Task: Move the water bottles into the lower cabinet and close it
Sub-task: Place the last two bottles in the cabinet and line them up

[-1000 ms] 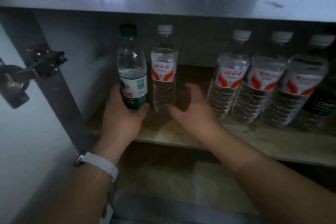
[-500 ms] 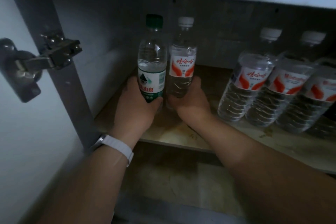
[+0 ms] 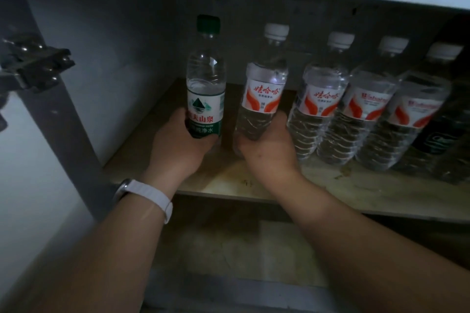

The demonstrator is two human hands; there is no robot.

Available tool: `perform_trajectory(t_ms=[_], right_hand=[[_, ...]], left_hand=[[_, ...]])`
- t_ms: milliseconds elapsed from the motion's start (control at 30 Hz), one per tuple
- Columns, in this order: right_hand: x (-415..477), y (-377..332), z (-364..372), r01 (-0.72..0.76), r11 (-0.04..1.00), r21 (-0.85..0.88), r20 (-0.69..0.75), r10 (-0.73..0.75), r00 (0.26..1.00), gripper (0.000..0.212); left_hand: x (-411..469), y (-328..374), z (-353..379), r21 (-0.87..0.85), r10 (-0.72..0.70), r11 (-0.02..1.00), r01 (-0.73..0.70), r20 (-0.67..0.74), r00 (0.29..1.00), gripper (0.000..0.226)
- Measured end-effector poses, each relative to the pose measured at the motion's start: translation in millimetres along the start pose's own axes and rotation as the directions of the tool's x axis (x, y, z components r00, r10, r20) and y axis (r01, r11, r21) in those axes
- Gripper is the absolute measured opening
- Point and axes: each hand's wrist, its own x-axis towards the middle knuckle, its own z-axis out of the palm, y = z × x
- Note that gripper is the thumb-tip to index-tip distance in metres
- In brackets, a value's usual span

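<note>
Inside the dim lower cabinet, my left hand (image 3: 178,145) grips the base of a green-capped water bottle (image 3: 206,76) with a green and white label, held upright over the wooden shelf (image 3: 254,183). My right hand (image 3: 267,150) grips the bottom of a white-capped bottle with a red and white label (image 3: 263,84), leaning slightly right and touching the row beside it. Three more white-capped red-label bottles (image 3: 320,94) (image 3: 366,101) (image 3: 412,109) stand in a row to the right on the shelf.
A dark-labelled bottle (image 3: 437,140) stands at the far right, partly hidden. The open cabinet door (image 3: 30,185) with its metal hinge (image 3: 38,66) is at the left. The left part of the shelf (image 3: 142,134) holds no bottles. A lower compartment floor (image 3: 241,244) shows under the shelf.
My right hand has closed on the white-capped bottle and shifted it right, up against the row. The green-capped bottle stays in my left hand, with a gap now between the two.
</note>
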Motion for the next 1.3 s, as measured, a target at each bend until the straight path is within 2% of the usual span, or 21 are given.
perform_trajectory(t_ms=[533,900,1133,1200,1300], right_hand=[[12.4,3.3,9.2,-0.021,0.999,-0.035,-0.126,0.017,0.992,0.069],[5.0,4.8,2.0,0.02,1.0,-0.019,-0.102,-0.022,0.995,0.067],[-3.0,6.2,-5.2,0.018,1.0,0.013,-0.016,-0.017,1.0,0.074],[-10.7,8.1,-13.5,0.045,0.999,0.026,0.022,-0.046,0.999,0.069],[-28.3,12.3,-33.8,0.155,0.987,-0.047,0.066,-0.151,0.986,0.045]], left_hand=[[5.2,7.8,21.8,-0.072,0.025,0.997,-0.022,0.035,0.999,0.057],[-2.9,8.3,25.6,-0.074,-0.006,0.997,0.007,0.022,1.0,0.049],[-8.6,17.5,30.5,-0.036,-0.047,0.998,0.046,-0.036,0.998,0.051],[-11.4,20.2,30.2,-0.015,-0.062,0.998,0.061,-0.036,0.997,0.055],[-26.7,20.0,27.3,-0.024,-0.027,0.999,0.026,-0.051,0.998,0.064]])
